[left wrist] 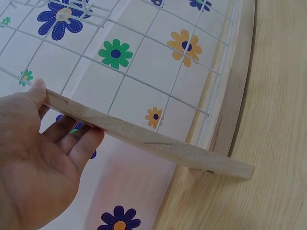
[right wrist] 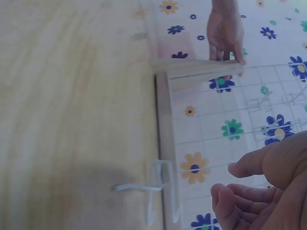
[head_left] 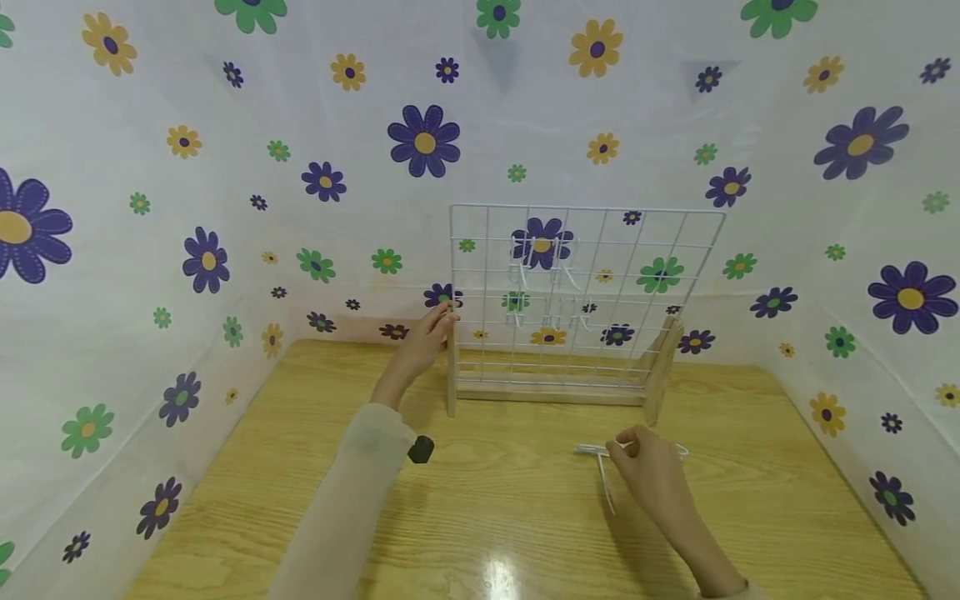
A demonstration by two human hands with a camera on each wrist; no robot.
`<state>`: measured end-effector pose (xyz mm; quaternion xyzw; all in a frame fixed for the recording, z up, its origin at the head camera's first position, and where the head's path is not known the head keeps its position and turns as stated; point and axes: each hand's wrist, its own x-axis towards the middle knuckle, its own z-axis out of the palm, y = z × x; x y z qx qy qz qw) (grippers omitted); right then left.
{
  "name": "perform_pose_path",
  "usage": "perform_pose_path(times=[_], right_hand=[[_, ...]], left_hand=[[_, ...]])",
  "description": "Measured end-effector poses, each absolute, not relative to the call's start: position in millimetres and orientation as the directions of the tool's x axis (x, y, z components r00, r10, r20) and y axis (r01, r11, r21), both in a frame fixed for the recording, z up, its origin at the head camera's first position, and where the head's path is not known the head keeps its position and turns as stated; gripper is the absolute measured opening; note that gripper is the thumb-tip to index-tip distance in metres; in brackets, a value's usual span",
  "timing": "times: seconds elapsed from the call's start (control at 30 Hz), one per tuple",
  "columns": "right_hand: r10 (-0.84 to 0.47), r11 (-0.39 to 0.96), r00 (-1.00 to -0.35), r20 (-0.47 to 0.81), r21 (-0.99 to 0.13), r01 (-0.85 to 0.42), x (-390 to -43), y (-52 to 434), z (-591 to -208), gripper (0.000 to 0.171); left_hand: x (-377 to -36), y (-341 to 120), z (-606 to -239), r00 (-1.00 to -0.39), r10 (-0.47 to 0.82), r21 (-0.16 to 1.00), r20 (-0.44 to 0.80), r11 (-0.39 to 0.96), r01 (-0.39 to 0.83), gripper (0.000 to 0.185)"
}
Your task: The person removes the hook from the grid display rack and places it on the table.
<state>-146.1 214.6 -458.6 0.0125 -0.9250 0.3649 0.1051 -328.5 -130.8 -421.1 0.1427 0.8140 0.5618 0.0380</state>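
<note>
A white wire grid panel stands upright in a wooden stand. My left hand grips the top of the stand's left side post, thumb on one side and fingers on the other. Several white wire hooks hang on the grid in two rows. In front of the stand's right end is a loose white wire hook, its prong pointing toward me. My right hand hovers over this hook, fingers loosely bent, with a gap between thumb and fingertips and nothing held, as the right wrist view shows.
The stand rests near the back of a wood-grain table. Behind it and at both sides hangs a white sheet printed with flowers. The stand's right side post leans outward in the head view. A small black object shows beside the left sleeve.
</note>
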Motion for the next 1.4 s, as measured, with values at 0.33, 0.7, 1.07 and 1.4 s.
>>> perform_pose_path(times=[0.33,0.7,1.07,1.4], right_hand=[[0.095,0.749,-0.946,0.310,-0.648,-0.137,-170,208,-417,0.028],[0.086,0.736,-0.853,0.514,-0.610,-0.293,-195,195,-373,0.027],[0.030,0.740,-0.712,0.701,-0.495,-0.456,-221,180,-341,0.025],[0.022,0.712,-0.760,0.649,-0.544,-0.443,-233,169,-327,0.028]], left_hand=[[-327,-134,-423,-0.958,0.270,0.916,0.100,0.351,0.194,0.058],[-332,-133,-420,-0.960,0.258,0.917,0.112,0.346,0.200,0.055],[-332,-132,-419,-0.955,0.270,0.920,0.120,0.331,0.209,0.053],[-331,-131,-419,-0.949,0.289,0.918,0.123,0.329,0.220,0.054]])
